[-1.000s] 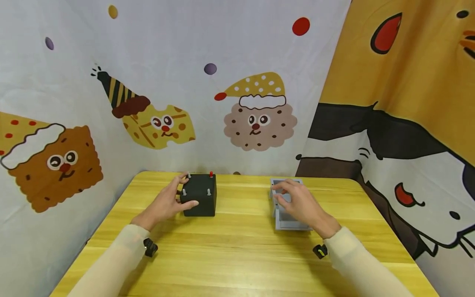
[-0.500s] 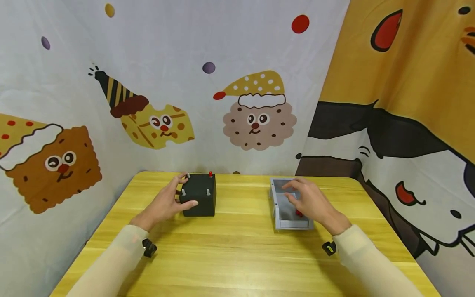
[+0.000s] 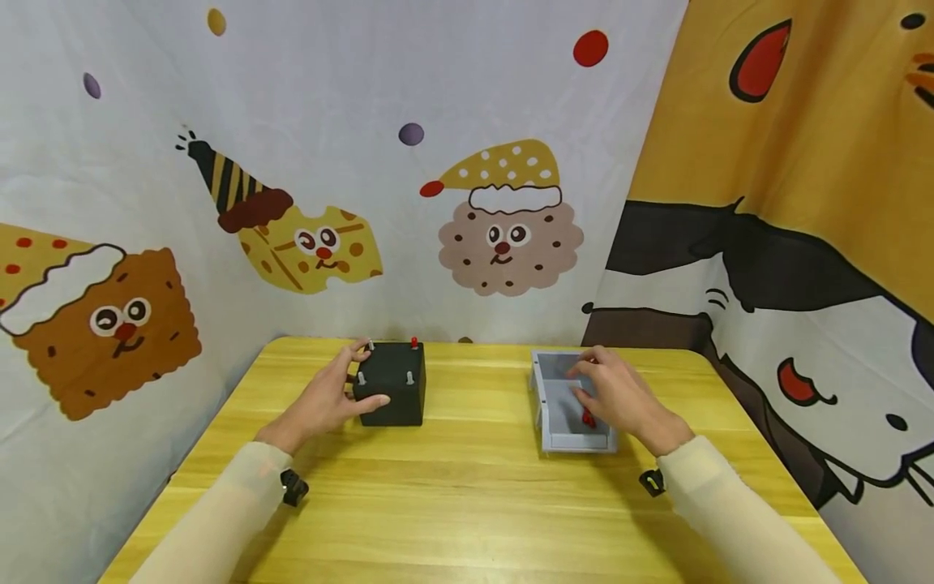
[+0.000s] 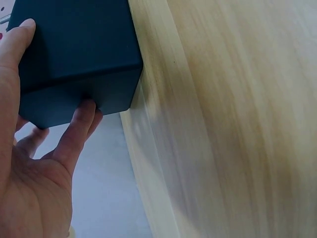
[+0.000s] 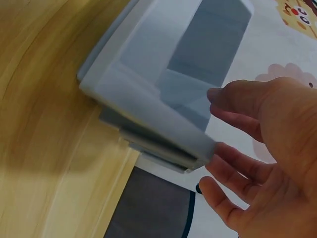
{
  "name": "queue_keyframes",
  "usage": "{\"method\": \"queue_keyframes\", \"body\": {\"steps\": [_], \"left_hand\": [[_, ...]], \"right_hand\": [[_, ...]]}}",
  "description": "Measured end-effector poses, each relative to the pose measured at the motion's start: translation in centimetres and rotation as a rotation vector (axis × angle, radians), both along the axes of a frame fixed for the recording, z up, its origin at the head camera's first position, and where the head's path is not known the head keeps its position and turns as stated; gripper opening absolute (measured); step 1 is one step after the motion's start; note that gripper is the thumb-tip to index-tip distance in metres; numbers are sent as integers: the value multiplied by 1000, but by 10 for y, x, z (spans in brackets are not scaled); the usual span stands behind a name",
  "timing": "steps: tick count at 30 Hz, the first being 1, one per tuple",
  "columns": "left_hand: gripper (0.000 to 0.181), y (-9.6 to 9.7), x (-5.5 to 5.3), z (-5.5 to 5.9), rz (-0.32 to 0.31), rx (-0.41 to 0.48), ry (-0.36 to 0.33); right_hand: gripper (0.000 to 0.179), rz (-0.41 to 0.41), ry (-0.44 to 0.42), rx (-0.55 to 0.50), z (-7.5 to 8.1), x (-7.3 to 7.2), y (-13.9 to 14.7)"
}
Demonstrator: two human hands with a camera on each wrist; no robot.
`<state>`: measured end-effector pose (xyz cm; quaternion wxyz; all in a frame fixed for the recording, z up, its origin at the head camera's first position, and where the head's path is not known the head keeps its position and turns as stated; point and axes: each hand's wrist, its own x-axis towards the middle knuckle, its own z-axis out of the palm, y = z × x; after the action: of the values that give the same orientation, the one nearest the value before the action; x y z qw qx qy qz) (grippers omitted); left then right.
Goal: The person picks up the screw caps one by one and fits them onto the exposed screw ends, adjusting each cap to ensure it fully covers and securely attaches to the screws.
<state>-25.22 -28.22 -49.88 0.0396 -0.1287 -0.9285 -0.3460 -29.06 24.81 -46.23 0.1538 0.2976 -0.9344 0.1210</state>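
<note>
A black box (image 3: 397,401) sits on the left half of the table, with grey pegs (image 3: 410,378) and one red peg (image 3: 414,343) standing near its top corners. My left hand (image 3: 317,405) grips it from the left, thumb at the front and fingers round the side. In the left wrist view fingertips touch the box's side (image 4: 74,96). Over the right part of a grey bin (image 3: 576,443) hovers my right hand (image 3: 623,397), fingers loosely bent and apart, nothing visible between them. Small red pieces (image 3: 588,418) lie in the bin, partly hidden by that hand.
The yellow wooden table (image 3: 467,495) runs in front of both things and between them. Behind it hangs a white cloth (image 3: 481,81) printed with cartoon figures. A yellow and black printed curtain (image 3: 824,178) closes the right side.
My right hand has moved rightward across the grey bin, uncovering its middle and some red pieces. My left hand and the black box have stayed in place.
</note>
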Motion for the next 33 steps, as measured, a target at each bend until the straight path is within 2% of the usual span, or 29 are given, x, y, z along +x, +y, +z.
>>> {"method": "queue_keyframes", "body": {"steps": [8,15,22,29,33], "left_hand": [[111,0,-1,-4,-5,-2,9],[112,0,-2,-3,-3,2,11],[112,-1,-3,-1,-9,15,17],[109,-2,-2,-3,-14,12,21],[109,-3,-2,-3,-7,15,17]], "right_hand": [[17,-33,-68,55,-3,-1,6],[20,-64,-167,159,-1,1,3],[21,-61,-175,206,1,4,3],[21,-95,-268,270,-5,2,3],[23,-99,-275,282,-7,-1,1]]}}
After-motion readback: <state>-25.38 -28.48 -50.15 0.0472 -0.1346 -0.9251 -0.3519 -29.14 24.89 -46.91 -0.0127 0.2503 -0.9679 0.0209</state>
